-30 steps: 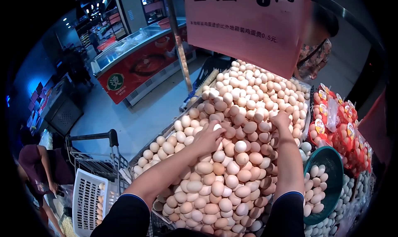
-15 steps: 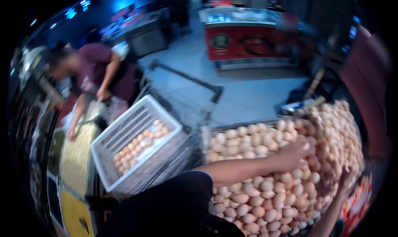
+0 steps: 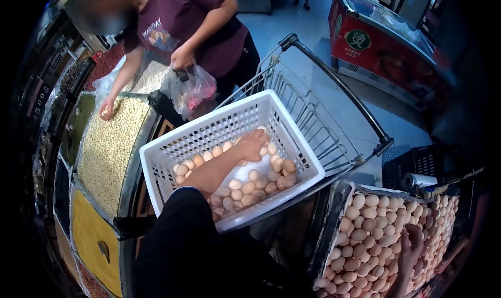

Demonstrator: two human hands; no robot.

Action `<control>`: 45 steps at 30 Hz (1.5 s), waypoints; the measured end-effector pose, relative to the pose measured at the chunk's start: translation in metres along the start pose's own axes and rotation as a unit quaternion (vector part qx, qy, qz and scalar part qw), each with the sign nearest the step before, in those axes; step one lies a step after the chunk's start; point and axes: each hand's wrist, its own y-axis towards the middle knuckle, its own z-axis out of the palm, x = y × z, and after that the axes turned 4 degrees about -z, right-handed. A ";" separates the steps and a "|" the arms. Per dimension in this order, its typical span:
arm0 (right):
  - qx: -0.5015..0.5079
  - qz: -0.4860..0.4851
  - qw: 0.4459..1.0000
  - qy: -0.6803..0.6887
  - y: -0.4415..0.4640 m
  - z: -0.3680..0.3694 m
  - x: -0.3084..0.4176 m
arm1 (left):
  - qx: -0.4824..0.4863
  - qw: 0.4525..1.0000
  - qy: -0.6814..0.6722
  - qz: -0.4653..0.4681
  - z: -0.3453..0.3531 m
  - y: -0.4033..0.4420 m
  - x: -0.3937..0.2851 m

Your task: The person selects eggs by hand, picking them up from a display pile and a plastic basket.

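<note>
My left hand (image 3: pixel 253 144) reaches into a white plastic basket (image 3: pixel 232 110) at centre. Its fingers curl down around an egg (image 3: pixel 263 150) at the far end; part of the grip is hidden. Brown eggs (image 3: pixel 249 186) lie along the basket's sides, some under clear plastic. At lower right, my right hand (image 3: pixel 411 241) rests over a big display of loose eggs (image 3: pixel 360 235). The thumb and fingers there are apart, with no egg clearly held between them.
The basket sits on a metal shopping cart (image 3: pixel 313 120). A person in a maroon shirt (image 3: pixel 182 16) holds a plastic bag (image 3: pixel 190 89) and touches a bin of pale kernels (image 3: pixel 112 152). A red freezer (image 3: pixel 376 47) stands behind; another person's forearm (image 3: pixel 453 256) shows at far right.
My view has turned left and down. My left hand has moved from the egg display into the white basket. My right hand stays over the display.
</note>
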 end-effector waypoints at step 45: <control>0.528 -0.379 0.679 -0.341 0.109 0.439 0.125 | -0.045 0.998 -0.050 0.012 0.089 0.002 0.009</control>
